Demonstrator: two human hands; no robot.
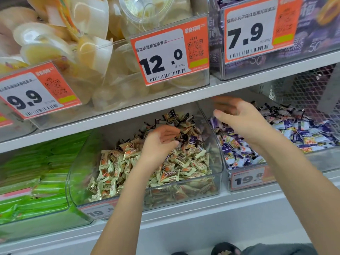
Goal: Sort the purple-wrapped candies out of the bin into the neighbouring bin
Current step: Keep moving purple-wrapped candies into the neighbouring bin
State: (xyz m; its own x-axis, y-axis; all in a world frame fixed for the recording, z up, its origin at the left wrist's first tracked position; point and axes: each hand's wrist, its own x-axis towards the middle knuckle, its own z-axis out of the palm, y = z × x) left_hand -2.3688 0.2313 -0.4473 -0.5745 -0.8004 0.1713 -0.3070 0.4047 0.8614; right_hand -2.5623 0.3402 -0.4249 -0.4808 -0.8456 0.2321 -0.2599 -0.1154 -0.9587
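Note:
A clear middle bin (219, 173) holds a heap of cream and orange wrapped candies (184, 166), with dark ones at the back. A purple-wrapped candy (193, 139) lies among them, just right of my left hand (160, 144). That hand hovers over the heap with its fingers loosely curled toward the purple candy, and I cannot see anything in it. To the right, the neighbouring bin (247, 178) is full of purple and white wrapped candies (237, 146). My right hand (239, 116) hangs above its left part with the fingers spread and nothing visible in them.
A bin of green packets (36, 173) stands at the left. The shelf above (165, 105) carries clear bins of yellow jelly cups (114, 70) and purple packs (312, 34), each with a price tag. A wire mesh (303, 89) backs the right side.

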